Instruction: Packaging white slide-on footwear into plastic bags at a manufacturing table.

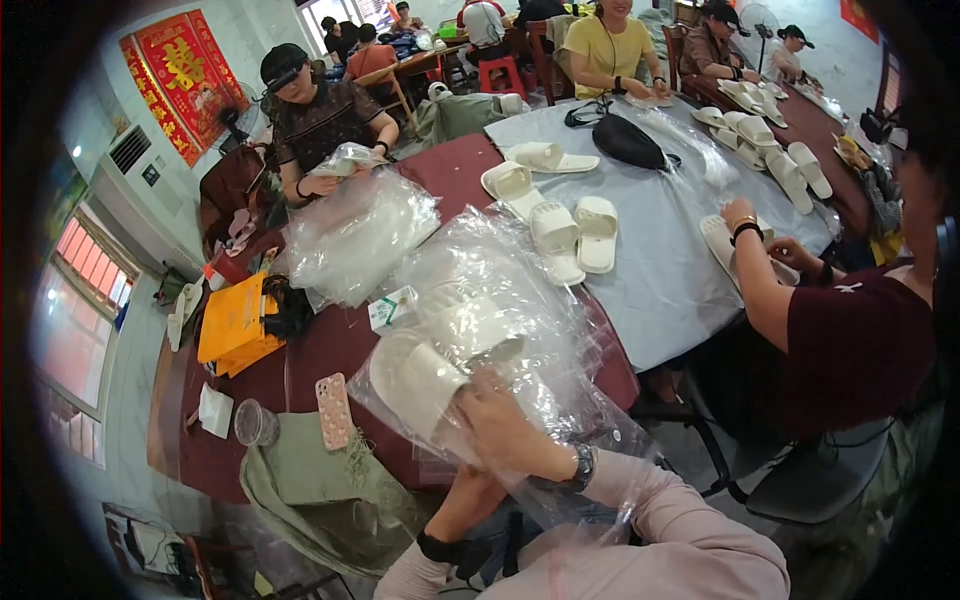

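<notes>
A white slipper [408, 378] lies tilted in front of me, with clear plastic film around it. My right hand [500, 425] is closed on its near end, with bent fingers. Low beside the right hand is my left hand [472, 497], at the near edge of the slipper and film; its fingers are hidden. A second white slipper [470, 328] lies just beyond, under shiny plastic. Clear plastic bags [545, 365] spread to the right of my hands and under my right forearm.
A pink phone case [334, 410], a clear cup [256, 424] and an orange bag [238, 325] are at left on the dark red table [300, 372]. White slippers [596, 235] stand ahead on grey sheeting. One co-worker [325, 125] handles plastic across the table; another [850, 320] works at right.
</notes>
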The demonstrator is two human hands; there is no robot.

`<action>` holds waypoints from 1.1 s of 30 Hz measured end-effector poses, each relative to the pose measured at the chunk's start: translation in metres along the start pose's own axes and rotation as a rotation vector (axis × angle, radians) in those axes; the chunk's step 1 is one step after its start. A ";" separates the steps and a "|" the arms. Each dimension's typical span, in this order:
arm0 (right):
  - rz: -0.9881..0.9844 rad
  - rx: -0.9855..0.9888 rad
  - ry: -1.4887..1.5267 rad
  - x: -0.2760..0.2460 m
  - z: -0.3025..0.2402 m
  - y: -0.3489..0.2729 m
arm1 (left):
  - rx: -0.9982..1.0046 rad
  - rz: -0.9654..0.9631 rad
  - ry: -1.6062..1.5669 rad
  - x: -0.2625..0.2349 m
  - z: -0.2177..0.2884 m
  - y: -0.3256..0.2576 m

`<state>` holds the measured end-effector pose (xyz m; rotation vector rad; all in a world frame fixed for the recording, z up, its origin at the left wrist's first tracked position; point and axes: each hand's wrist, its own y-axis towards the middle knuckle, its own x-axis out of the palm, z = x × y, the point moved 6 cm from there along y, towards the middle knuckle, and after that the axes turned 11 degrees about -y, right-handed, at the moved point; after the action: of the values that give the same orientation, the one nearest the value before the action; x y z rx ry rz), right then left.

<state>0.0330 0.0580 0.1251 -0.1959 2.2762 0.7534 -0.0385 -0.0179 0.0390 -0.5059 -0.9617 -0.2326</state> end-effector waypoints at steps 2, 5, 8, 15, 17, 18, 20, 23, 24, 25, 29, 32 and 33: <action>-0.111 -0.096 0.094 0.004 -0.007 0.002 | 0.019 0.043 0.132 0.002 0.003 -0.015; -0.320 -0.599 -0.137 0.005 -0.030 -0.009 | 0.161 0.079 0.106 -0.007 0.017 -0.033; -0.162 -0.574 0.333 -0.017 -0.036 -0.019 | 0.293 0.074 -0.157 -0.004 0.051 -0.055; -0.195 -0.482 0.017 0.008 0.031 -0.029 | 0.774 0.391 -0.159 -0.016 0.121 -0.119; -0.197 -0.395 -0.240 0.017 0.051 -0.029 | 0.847 0.380 -0.333 -0.022 0.139 -0.140; -0.208 -0.319 -0.367 0.023 0.061 -0.031 | 0.829 0.308 -0.317 -0.019 0.152 -0.151; -0.276 -0.192 -0.557 0.031 0.087 -0.035 | 0.856 0.262 -0.308 -0.021 0.173 -0.182; -0.361 -0.046 -0.596 0.034 0.111 -0.040 | 0.807 0.316 -0.239 -0.031 0.184 -0.218; -0.369 -0.075 -0.582 0.035 0.115 -0.042 | 0.818 0.421 -0.167 -0.029 0.186 -0.232; -0.363 -0.056 -0.564 0.034 0.123 -0.045 | 0.815 0.523 -0.096 -0.023 0.190 -0.243; -0.359 -0.044 -0.558 0.035 0.137 -0.048 | 1.227 0.971 -0.255 0.002 0.187 -0.280; -0.383 -0.049 -0.562 0.034 0.138 -0.046 | 1.314 1.005 -0.272 -0.006 0.185 -0.302; -0.390 -0.047 -0.575 0.034 0.139 -0.045 | 1.341 1.063 -0.227 -0.009 0.185 -0.308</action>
<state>0.1059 0.1026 0.0020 -0.3786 1.6131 0.5652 -0.3026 -0.1893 0.2133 0.2693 -0.7449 1.3798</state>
